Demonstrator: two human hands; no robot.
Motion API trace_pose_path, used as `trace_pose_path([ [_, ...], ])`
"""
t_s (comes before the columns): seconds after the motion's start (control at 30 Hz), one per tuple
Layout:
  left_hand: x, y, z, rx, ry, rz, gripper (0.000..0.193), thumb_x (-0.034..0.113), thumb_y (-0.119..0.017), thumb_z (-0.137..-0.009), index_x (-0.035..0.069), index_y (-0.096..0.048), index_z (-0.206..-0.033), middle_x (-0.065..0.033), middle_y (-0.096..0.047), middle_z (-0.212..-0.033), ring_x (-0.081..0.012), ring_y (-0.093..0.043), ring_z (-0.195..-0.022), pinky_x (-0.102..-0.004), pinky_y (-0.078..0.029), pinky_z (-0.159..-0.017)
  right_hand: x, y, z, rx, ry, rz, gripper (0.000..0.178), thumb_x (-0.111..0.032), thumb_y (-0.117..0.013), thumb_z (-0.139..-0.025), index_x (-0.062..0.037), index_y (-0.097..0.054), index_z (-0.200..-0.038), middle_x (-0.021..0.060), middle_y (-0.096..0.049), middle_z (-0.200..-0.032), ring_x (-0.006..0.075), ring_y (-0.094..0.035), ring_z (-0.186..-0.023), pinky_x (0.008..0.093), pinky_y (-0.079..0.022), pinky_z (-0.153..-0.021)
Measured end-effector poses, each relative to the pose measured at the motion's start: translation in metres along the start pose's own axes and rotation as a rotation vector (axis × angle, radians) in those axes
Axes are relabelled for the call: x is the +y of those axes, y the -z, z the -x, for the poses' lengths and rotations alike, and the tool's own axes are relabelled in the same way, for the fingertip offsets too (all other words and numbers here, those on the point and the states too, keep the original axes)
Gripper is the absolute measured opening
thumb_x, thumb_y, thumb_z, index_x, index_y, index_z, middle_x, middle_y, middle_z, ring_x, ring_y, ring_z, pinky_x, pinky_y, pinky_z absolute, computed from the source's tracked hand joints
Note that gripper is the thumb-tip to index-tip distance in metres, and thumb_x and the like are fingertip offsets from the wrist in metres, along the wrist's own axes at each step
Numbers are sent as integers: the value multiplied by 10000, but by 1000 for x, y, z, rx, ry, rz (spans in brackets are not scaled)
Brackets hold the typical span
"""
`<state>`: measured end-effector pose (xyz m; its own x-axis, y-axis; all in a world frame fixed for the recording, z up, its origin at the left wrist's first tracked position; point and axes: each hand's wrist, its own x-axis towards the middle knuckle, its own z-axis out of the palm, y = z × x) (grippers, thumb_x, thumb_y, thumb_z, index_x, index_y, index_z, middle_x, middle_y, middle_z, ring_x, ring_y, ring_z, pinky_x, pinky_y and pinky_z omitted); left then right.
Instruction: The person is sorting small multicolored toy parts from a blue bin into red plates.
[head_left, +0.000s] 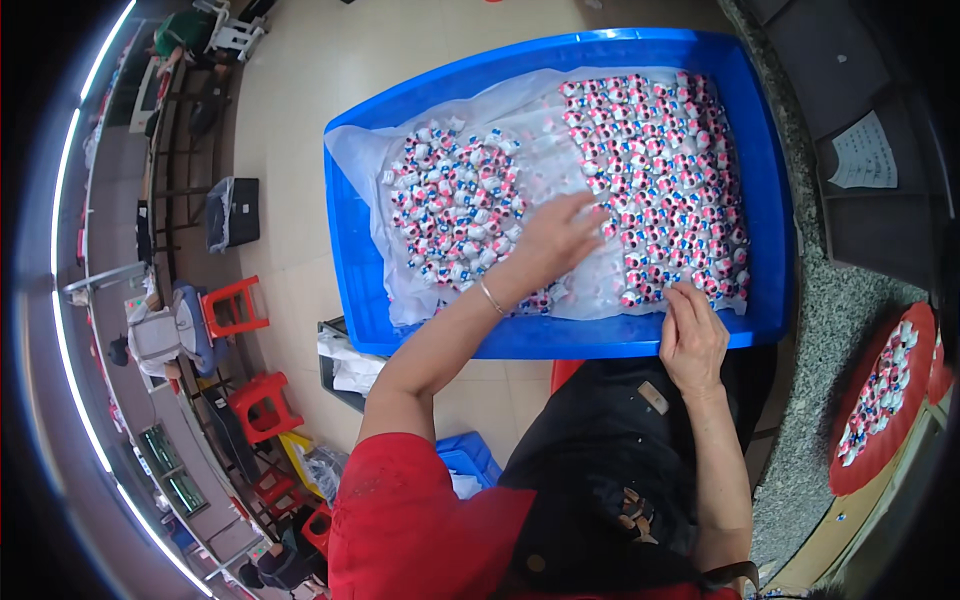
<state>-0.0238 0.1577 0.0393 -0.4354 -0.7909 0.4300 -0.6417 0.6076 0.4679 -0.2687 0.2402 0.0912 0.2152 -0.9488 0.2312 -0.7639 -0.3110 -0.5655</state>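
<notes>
No lettering can be read. A white sheet (865, 153) at two o'clock, on a dark panel (815, 88), bears rows of marks like writing, too small to make out.

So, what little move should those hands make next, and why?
Probably the left hand should set one piece against the left edge of the neat rows. Its fingers are already at that edge, a strip of white sheet separates the rows from the jumbled pile, and similar pieces lie there.
</notes>
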Motion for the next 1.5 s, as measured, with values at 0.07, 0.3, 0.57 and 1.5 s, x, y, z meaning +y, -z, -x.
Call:
trace_pose_path([
  [0.07,-5,26,1,-7,242,126,198,94,-741,-775,46,-617,-923,-96,-604,-939,-257,-601,-902,-352,-506,-737,-1,2,-1,8,10,5,199,27,-614,-816,-29,-662,-1002,114,-656,-1023,307,-671,-852,361,-543,-733],
  [0.3,1,51,29,-421,156,-43,105,69,-668,-745,61,-606,-830,-102,-575,-837,-286,-566,-848,-407,-463,-758,1,-1,2,8,15,5,194,22,-615,-809,-30,-657,-991,114,-654,-1011,307,-667,-856,364,-540,-740],
  [0.57,6,47,29,-652,19,-333,163,18,-606,-688,50,-601,-848,-108,-579,-919,-291,-573,-880,-405,-473,-759,2,-2,5,23,19,3,193,7,-629,-795,-33,-659,-982,114,-657,-991,300,-662,-862,364,-536,-751],
  [1.5,13,-14,2,-245,-56,-12,341,96,-792,-682,88,-604,-967,-82,-600,-1029,-297,-578,-975,-393,-458,-859,2,-3,5,31,41,-55,202,3,-627,-780,-47,-657,-973,97,-653,-901,282,-655,-804,365,-530,-705],
])
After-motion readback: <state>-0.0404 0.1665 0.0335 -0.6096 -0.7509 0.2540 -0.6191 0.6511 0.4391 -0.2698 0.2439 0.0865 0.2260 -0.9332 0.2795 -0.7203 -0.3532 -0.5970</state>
